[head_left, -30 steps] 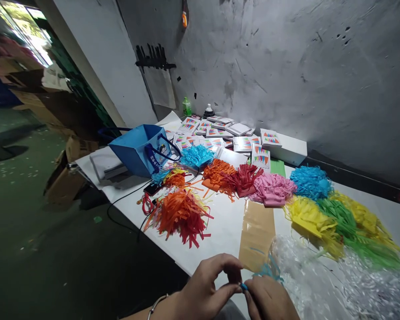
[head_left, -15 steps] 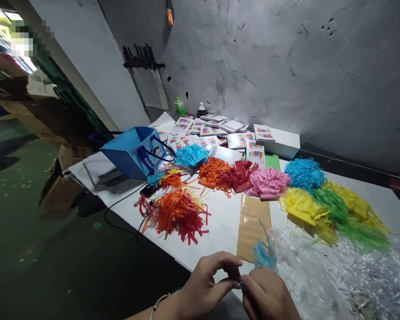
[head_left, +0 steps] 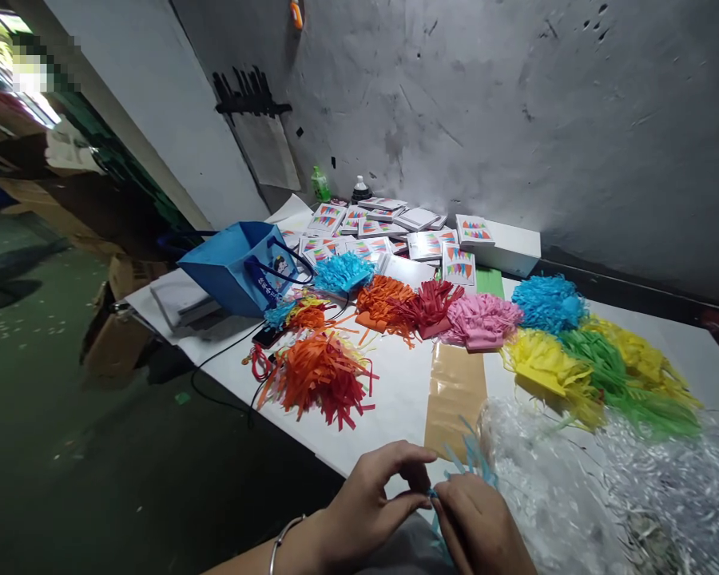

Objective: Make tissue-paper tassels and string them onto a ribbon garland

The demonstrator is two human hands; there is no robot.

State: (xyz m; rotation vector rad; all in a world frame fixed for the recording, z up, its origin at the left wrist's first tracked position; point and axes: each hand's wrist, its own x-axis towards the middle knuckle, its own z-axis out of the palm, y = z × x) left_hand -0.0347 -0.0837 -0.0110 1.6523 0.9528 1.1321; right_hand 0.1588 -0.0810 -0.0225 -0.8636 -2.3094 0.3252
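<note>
We've got the light-blue paper fringe (head_left: 468,461) pinched betw. both hands at the table's (head_left: 395,391) near edge, left hand (head_left: 376,499) & right hand (head_left: 476,523) fingertip-to-fingertip, strips fanning up-right past the right hand, equally near both.

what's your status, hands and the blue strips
Left hand and right hand both pinching blue strips at table edge. Clear plastic just right. Nothing blocking.
</note>
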